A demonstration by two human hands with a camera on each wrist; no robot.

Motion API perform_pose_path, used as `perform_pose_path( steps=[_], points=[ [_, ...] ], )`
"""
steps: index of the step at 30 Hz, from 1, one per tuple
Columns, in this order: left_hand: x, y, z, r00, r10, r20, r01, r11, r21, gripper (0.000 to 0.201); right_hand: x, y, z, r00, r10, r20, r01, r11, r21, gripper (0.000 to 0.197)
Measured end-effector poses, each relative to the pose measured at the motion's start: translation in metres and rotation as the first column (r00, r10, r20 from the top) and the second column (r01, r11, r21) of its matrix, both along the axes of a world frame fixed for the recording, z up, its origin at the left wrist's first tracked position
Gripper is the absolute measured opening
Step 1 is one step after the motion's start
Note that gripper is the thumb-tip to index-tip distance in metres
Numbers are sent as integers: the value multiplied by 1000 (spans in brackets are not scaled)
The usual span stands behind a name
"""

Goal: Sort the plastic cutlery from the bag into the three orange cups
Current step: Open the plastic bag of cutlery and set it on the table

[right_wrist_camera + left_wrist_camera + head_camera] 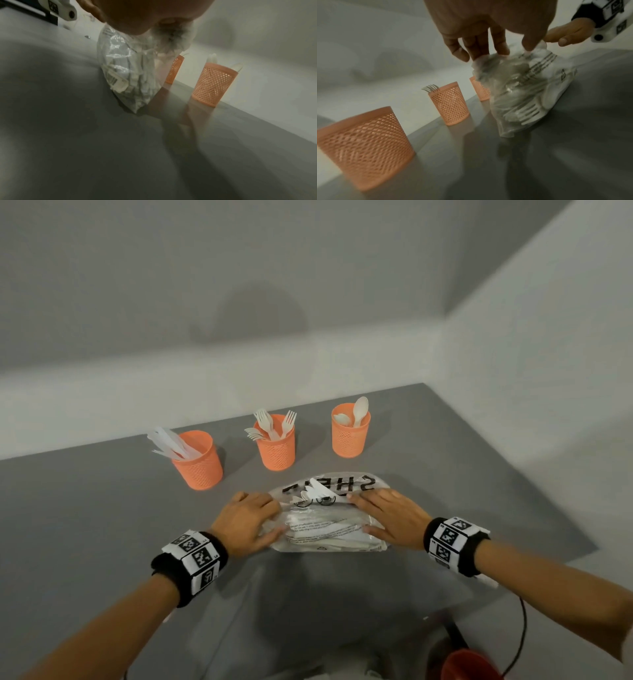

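Observation:
A clear plastic bag (329,530) with black print lies on the grey table (102,525), with white cutlery inside it. My left hand (270,517) holds its left end, thumb on the near side and fingers on the far side. My right hand (363,513) holds the right end the same way. In the left wrist view the fingers (500,46) pinch the bag's (522,88) crumpled top. Behind the bag stand three orange mesh cups: the left cup (198,462) holds knives, the middle cup (276,445) forks, the right cup (350,431) spoons.
A pale wall runs close behind the cups. The table's right edge (548,491) slants toward me. A red round object (469,666) and a black cable (522,631) sit at the bottom right, below the table.

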State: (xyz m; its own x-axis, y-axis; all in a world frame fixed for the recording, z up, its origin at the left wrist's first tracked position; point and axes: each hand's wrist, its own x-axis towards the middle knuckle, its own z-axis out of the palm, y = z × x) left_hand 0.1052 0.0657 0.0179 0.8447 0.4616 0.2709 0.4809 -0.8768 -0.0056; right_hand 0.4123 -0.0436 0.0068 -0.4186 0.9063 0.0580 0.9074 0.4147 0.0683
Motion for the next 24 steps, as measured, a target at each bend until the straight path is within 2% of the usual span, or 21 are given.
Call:
perform_pose_path(
  steps=[2,4,5,7,8,10,12,14,16,17,18,20,24],
  points=[
    [0,-7,4,989,86,123,-60,977,-202,46,-5,-1,2,969,17,-247,-22,1000,-19,61],
    [8,-11,5,950,225,216,-137,923,-359,46,-15,0,9,887,-75,-455,75,997,-17,70],
    [14,-14,5,928,292,233,-189,905,-382,42,-20,1,13,849,-121,-514,156,987,25,67],
    [26,-16,0,873,452,184,-336,830,-445,32,-28,5,20,869,-177,-461,264,956,130,51],
    [30,-16,1,833,538,130,-408,755,-514,23,-31,7,21,876,-239,-418,312,943,114,45],
    [36,-17,3,771,634,56,-448,603,-660,15,-32,11,17,818,-420,-394,425,902,-78,34],
    [39,-16,7,748,663,-19,-442,477,-759,25,-32,12,12,747,-561,-358,478,826,-299,23],
    [40,-16,8,742,665,-82,-489,454,-745,27,-34,9,12,705,-625,-335,502,774,-387,22],
    [44,-13,10,727,676,-118,-529,443,-723,18,-36,7,14,664,-664,-344,500,736,-457,43],
    [47,-12,12,726,676,-125,-520,420,-744,10,-37,6,16,638,-676,-368,482,724,-493,52],
    [51,-12,15,728,672,-135,-493,377,-785,10,-39,4,20,616,-682,-394,460,718,-523,57],
    [60,-10,20,761,631,-147,-430,322,-843,30,-37,2,27,571,-688,-448,439,717,-542,59],
    [85,-8,30,822,564,-79,-350,392,-850,50,-15,-7,42,457,-692,-559,489,721,-492,57]
  ],
)
